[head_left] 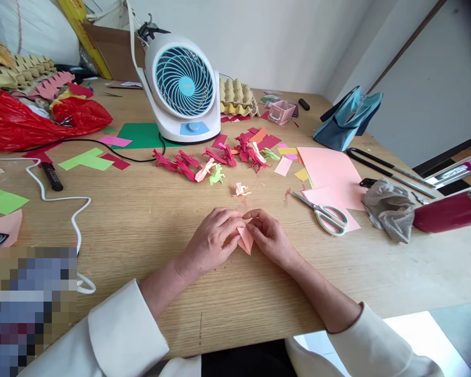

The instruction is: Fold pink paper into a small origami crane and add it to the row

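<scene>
Between my hands is a small piece of folded pink paper, its pointed end toward me. My left hand closes on its left side, fingers bent over the upper part. My right hand pinches its right side with thumb and forefinger. The fingers hide the paper's upper edge. Just beyond lies a pale pink folded paper figure. Farther back are several dark red folded figures, a light pink one and a light green one.
White-handled scissors lie on pink paper sheets at right, near a grey cloth and a dark red bottle. A white fan heater stands behind. A white cable and black marker are at left.
</scene>
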`<control>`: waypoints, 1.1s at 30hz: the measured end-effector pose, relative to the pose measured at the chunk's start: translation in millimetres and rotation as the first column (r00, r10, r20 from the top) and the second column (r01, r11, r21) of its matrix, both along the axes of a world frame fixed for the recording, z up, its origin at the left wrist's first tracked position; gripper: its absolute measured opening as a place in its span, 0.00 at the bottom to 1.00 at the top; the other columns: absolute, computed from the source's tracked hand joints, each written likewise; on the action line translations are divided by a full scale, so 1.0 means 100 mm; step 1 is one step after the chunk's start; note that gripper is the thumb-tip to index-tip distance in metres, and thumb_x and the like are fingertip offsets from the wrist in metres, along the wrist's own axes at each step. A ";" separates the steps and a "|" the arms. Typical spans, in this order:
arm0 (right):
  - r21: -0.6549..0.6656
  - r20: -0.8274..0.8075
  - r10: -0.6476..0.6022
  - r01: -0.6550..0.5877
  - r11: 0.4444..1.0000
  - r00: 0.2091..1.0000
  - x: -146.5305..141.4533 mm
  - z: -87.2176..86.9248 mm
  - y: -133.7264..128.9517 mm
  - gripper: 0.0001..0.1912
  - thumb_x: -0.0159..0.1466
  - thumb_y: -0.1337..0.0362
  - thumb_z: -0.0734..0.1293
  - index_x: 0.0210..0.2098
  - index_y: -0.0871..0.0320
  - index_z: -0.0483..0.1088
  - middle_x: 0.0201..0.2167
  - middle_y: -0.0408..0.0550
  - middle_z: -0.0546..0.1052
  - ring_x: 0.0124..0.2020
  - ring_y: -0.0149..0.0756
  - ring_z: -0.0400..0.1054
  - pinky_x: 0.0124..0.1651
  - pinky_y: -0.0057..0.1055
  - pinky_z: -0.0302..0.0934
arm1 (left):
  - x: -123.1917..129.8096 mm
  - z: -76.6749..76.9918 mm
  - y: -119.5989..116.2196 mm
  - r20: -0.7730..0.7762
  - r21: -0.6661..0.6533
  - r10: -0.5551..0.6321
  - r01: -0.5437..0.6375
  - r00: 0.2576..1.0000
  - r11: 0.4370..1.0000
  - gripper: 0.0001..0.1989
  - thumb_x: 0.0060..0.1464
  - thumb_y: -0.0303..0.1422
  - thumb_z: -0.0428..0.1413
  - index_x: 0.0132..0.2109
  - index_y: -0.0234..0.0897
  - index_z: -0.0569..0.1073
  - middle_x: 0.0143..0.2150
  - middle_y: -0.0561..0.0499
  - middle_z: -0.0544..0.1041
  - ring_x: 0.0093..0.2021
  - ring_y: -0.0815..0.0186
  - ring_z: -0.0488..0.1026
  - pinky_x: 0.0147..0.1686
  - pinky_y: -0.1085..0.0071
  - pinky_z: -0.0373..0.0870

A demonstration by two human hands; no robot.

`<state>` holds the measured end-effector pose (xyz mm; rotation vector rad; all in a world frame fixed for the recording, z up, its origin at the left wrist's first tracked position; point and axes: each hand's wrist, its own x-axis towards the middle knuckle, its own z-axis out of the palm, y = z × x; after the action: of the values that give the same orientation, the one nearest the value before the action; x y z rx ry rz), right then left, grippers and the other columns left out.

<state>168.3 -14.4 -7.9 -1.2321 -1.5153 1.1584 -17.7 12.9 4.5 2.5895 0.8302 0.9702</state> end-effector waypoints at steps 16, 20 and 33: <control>0.257 0.049 0.139 -0.147 0.955 0.989 0.00 0.04 -0.05 0.10 0.67 0.70 0.61 0.47 0.55 0.65 0.38 0.47 0.70 0.37 0.33 0.65 0.37 0.30 0.62 | 0.02 0.05 0.02 0.172 -0.513 0.130 -0.024 0.976 0.858 0.06 0.58 0.26 0.52 0.32 0.36 0.68 0.31 0.54 0.70 0.32 0.69 0.68 0.33 0.74 0.63; 0.422 0.217 0.172 -0.252 0.871 0.961 0.04 0.09 -0.04 0.14 0.64 0.77 0.59 0.44 0.55 0.67 0.40 0.49 0.67 0.41 0.35 0.64 0.42 0.33 0.63 | 0.01 0.02 0.06 0.194 -0.558 0.155 -0.021 0.969 0.829 0.05 0.57 0.29 0.54 0.31 0.36 0.69 0.32 0.53 0.69 0.33 0.68 0.68 0.33 0.73 0.63; 0.462 0.375 0.113 -0.291 0.837 0.920 0.09 0.07 -0.02 0.12 0.62 0.78 0.59 0.37 0.54 0.63 0.38 0.49 0.70 0.39 0.37 0.67 0.41 0.33 0.64 | 0.00 0.04 0.09 0.274 -0.852 0.288 0.093 0.917 0.515 0.21 0.50 0.37 0.61 0.50 0.35 0.67 0.38 0.49 0.75 0.36 0.66 0.75 0.35 0.71 0.69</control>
<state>177.5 -16.1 -1.0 -0.9360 -2.0898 0.6110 -17.9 21.4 8.9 1.4295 1.0091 0.7574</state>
